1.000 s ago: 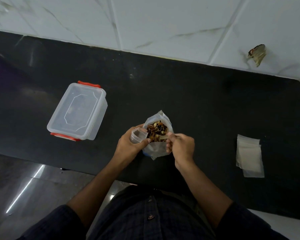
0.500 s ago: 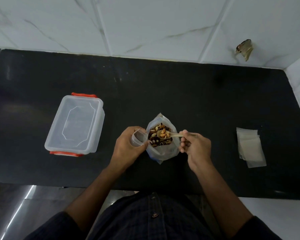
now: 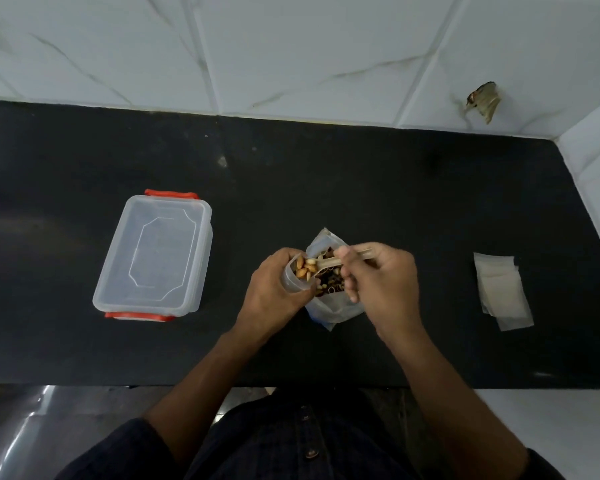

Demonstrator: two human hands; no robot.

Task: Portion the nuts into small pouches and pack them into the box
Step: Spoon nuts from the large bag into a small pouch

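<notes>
I am holding a small clear plastic pouch (image 3: 297, 277) in my curled left hand (image 3: 274, 292), its mouth showing tan nuts (image 3: 305, 266); no writing is readable. My right hand (image 3: 378, 282) is pinching a pale wooden spoon (image 3: 329, 263) over the clear nut bag (image 3: 329, 306). A lidded clear plastic box with red clips (image 3: 153, 254) is sitting left, flat empty pouches (image 3: 501, 289) right, on the black counter (image 3: 395, 188).

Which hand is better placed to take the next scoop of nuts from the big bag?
The right hand: it holds the spoon over the big bag, while the left hand holds the small pouch.
</notes>
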